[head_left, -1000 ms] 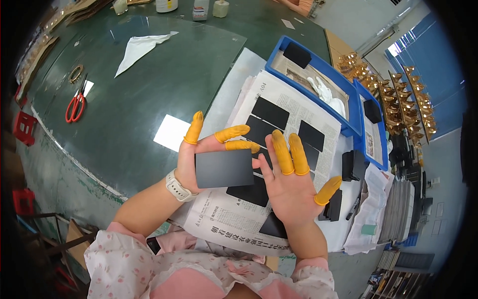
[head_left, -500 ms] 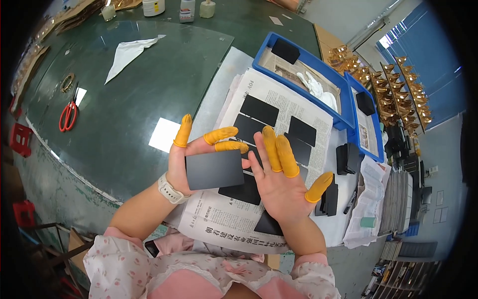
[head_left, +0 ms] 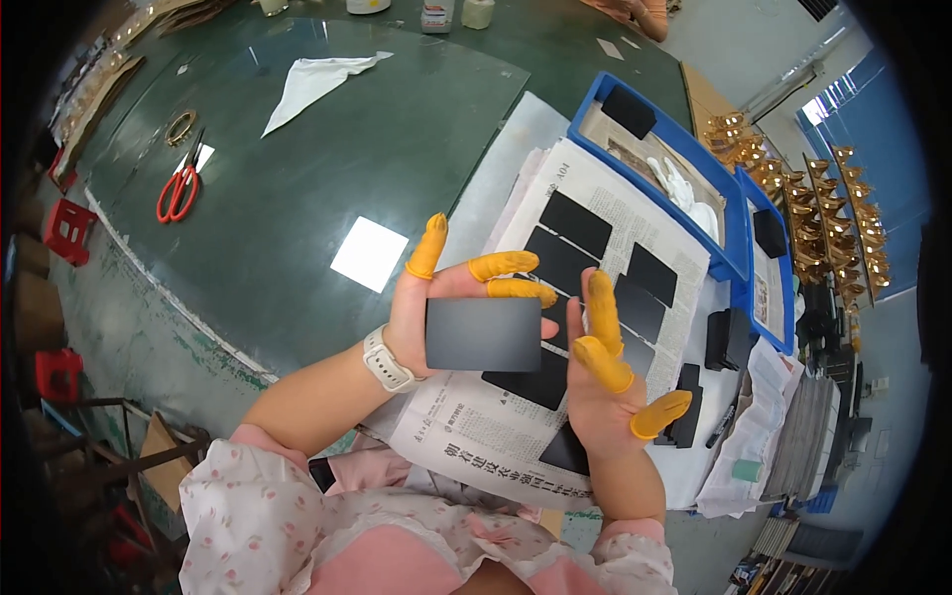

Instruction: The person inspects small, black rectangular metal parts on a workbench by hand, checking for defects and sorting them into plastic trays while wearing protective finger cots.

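Right fingers [head_left: 605, 365] newly bent, loose; card [head_left: 483, 335] in left fingers [head_left: 504, 265]; glove [head_left: 672, 184] in blue tray [head_left: 730, 258].

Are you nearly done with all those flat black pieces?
Maybe partway. Several black pieces lie laid out on the newspaper, so those may be done. One dark piece lies on the left hand, with the right hand empty beside it. The black stacks right of the newspaper may be left, but I cannot tell.

Cards [head_left: 575, 225] on newspaper [head_left: 426, 436]; trays [head_left: 732, 262] behind, right; scissors [head_left: 188, 171] on table [head_left: 297, 208], left.
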Tool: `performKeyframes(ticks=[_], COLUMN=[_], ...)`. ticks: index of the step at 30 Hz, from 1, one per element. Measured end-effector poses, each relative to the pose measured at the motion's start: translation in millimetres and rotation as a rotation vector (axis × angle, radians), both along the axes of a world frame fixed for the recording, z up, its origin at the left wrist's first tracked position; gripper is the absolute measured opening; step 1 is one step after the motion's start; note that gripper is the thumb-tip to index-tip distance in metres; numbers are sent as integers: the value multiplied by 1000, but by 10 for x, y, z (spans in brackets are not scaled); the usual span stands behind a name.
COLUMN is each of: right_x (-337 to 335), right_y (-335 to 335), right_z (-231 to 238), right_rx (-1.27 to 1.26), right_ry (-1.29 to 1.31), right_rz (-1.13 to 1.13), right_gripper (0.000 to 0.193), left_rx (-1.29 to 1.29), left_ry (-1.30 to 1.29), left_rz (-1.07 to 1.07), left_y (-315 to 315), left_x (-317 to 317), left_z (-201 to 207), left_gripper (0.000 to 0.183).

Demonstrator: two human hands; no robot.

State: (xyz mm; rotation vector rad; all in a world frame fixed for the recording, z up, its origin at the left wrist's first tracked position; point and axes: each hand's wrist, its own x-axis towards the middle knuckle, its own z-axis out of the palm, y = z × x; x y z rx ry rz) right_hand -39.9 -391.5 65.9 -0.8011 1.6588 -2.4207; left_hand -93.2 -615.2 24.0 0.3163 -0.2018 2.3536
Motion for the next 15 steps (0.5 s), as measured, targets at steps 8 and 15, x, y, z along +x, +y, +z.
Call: performKeyframes(ticks=[8,15], right_x=[38,-12], right_y=[-131,-40], right_z=[-45,-79], right_rx=[367,570], right_ry=[290,454], right_rz=[-212,-328], right_gripper=[54,82], left_rx=[-208,-290], left_ry=[3,-11], left_rz=[125,188], left_y=[18,2], left_x=[15,35], left_z=[101,130], left_gripper=[101,97])
